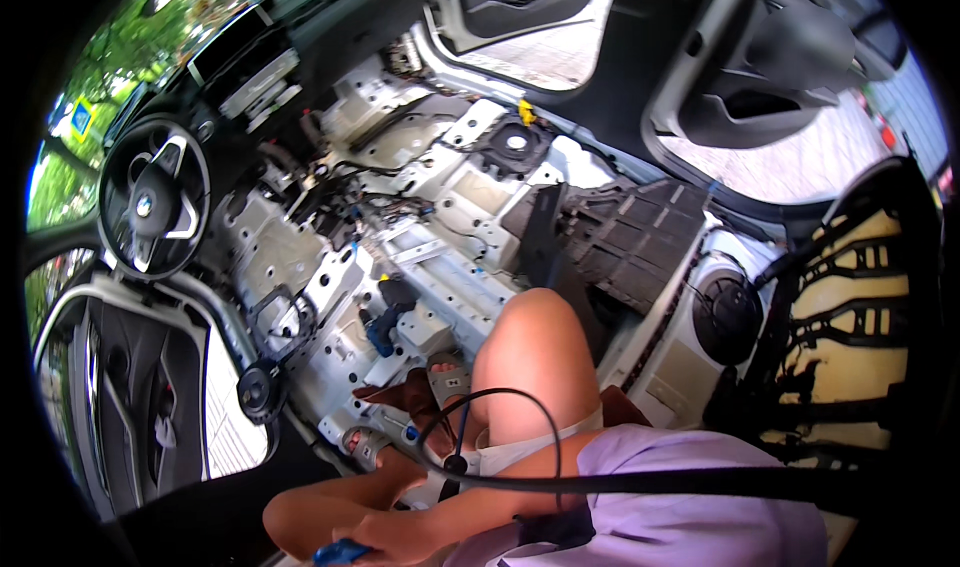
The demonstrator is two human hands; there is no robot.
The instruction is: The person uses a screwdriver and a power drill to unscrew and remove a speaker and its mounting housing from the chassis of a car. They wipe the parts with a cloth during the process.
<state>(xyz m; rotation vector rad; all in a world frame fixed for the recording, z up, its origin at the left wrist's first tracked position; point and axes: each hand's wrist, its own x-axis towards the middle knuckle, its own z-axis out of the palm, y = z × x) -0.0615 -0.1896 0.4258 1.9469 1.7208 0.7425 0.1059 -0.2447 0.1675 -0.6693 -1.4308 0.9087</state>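
My right hand (388,537) reaches across my lap to the lower edge, beside my bent left knee (300,515). Its fingers are closed round a small blue object (342,552); the frame cuts it off, so its kind does not show. My left hand is out of the picture. A thin black cable (548,409) loops over my right leg and forearm. On the bare car floor ahead of my feet lies a dark and blue tool (382,329), which looks like a cordless drill. Brown cloth or leather (410,395) lies by my sandals.
The car's interior is stripped to bare metal floor (440,252) with loose wiring. A steering wheel (155,202) is at left, a door (120,397) below it. Dark floor panels (640,237) lie at right, near a round black speaker (727,317) and a seat-back frame (850,317).
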